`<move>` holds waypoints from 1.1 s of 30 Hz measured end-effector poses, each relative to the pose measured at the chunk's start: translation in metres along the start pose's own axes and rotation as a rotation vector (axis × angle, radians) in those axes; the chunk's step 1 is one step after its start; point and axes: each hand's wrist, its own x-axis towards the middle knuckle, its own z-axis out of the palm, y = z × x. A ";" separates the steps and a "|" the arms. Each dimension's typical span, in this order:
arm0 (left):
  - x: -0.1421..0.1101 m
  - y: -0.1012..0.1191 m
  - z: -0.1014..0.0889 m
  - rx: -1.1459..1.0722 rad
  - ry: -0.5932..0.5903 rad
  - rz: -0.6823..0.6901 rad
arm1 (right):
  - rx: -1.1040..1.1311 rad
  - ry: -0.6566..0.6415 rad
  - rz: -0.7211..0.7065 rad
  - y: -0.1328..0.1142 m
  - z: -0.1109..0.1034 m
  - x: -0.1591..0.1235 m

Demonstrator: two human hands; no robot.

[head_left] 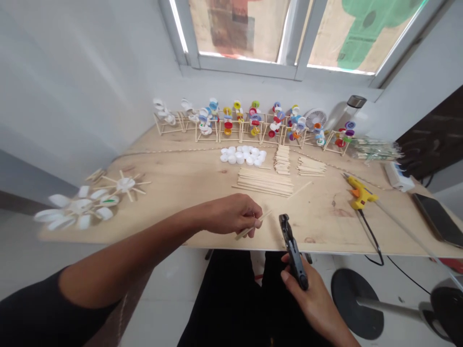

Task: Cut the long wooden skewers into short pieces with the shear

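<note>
My left hand [235,214] is closed around a thin wooden stick [266,215] above the front of the table; its ends show on both sides of the fingers. At the table's front edge, my right hand [307,289] grips dark pliers [292,248], their head pointing up and away from me. The head is apart from the stick. Beyond my left hand lies a pile of long wooden sticks [265,182], with shorter stick piles [282,160] [311,166] behind it. White bottle caps [243,155] are grouped to their left.
A yellow glue gun [360,193] with a cord lies on the right, near a phone [439,217] and a power strip [398,176]. Stick-and-cap wheels [80,207] lie at left. Several stick frames with coloured caps [255,120] line the wall, beside a small fan [316,119] and a bottle [349,113].
</note>
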 end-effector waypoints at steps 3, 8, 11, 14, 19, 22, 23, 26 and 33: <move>0.001 0.007 0.000 0.116 -0.016 0.024 | -0.009 0.005 -0.019 -0.002 0.002 0.001; 0.006 0.012 0.004 0.259 -0.044 0.028 | 0.012 0.009 -0.036 -0.003 0.005 0.002; 0.010 0.014 0.007 0.339 -0.043 0.043 | 0.052 -0.001 -0.031 -0.002 0.008 0.002; 0.014 0.016 0.008 0.418 -0.048 0.050 | 0.097 -0.014 -0.023 -0.001 0.010 0.003; 0.021 0.019 0.009 0.489 -0.097 0.010 | 0.150 -0.027 -0.024 0.000 0.012 0.005; 0.023 0.019 0.010 0.510 -0.110 -0.009 | 0.158 -0.030 -0.017 0.000 0.013 0.007; 0.024 0.018 0.010 0.515 -0.114 -0.013 | 0.157 -0.036 -0.016 0.000 0.013 0.007; 0.026 0.016 0.011 0.526 -0.122 -0.027 | 0.138 -0.038 -0.015 0.001 0.013 0.009; 0.030 0.015 0.009 0.535 -0.143 -0.044 | 0.135 -0.035 -0.001 0.005 0.016 0.011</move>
